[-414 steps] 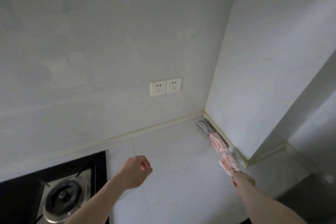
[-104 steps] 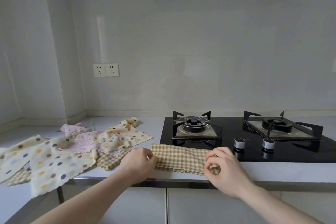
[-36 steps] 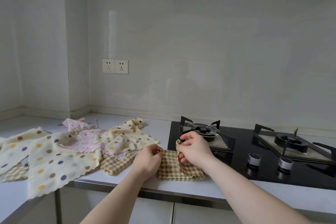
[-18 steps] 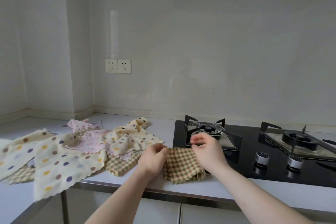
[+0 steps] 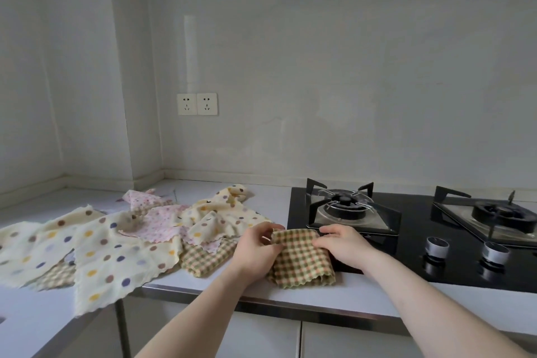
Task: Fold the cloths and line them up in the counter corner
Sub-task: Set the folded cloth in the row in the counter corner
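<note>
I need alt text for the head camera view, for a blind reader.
Two hands, left hand and right hand, grip a folded checked cloth at the counter edge beside a black gas hob. Unfolded dotted cloths lie in a heap to the left.

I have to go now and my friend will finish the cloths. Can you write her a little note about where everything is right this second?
Left hand pinches the left edge of the checked cloth; right hand grips its right side.
The checked cloth is folded small and lies at the counter's front edge, partly over the hob.
Done: this cloth is nearly folded.
Left: carry it to the corner, then fold the loose pile to the left, dotted, pink and checked cloths, and line them all up. No folded cloths are in view here.
</note>
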Available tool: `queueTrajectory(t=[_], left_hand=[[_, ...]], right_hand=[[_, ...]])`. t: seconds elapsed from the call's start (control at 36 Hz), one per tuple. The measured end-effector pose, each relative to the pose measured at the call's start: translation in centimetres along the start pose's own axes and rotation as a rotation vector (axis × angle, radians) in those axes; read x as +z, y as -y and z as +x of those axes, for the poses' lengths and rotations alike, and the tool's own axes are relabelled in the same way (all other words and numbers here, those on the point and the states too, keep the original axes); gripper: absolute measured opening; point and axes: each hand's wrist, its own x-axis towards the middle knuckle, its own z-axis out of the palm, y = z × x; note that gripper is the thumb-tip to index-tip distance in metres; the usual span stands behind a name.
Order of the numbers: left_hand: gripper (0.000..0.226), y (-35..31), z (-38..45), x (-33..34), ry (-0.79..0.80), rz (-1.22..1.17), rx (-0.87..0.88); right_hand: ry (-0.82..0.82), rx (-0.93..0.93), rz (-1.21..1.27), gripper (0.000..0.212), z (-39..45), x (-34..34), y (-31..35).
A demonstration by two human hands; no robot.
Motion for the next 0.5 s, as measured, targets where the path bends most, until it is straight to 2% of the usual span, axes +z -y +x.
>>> queueTrajectory(t=[0.08, 0.14, 0.22, 0.33, 0.5], left_hand=[[0.024, 0.0, 0.0, 0.1, 0.002, -0.005, 0.025], [0.022, 0.0, 0.0, 0.3, -0.002, 0.014, 0.026], [0.02, 0.1, 0.3, 0.5, -0.024, 0.058, 0.022], [0.006, 0.3, 0.5, 0.7, -0.066, 0.094, 0.022], [0.008, 0.2, 0.5, 0.8, -0.081, 0.063, 0.031]], right_hand=[[0.012, -0.017, -0.024, 0.022, -0.1, -0.1, 0.2], [0.009, -0.038, -0.021, 0.014, -0.1, -0.1, 0.0], [-0.004, -0.056, 0.002, 0.019, 0.0, 0.0, -0.4], [-0.033, -0.067, 0.05, 0.025, 0.1, 0.0, -0.9], [0.004, -0.07, 0.148, 0.039, -0.7, -0.6, -0.6]])
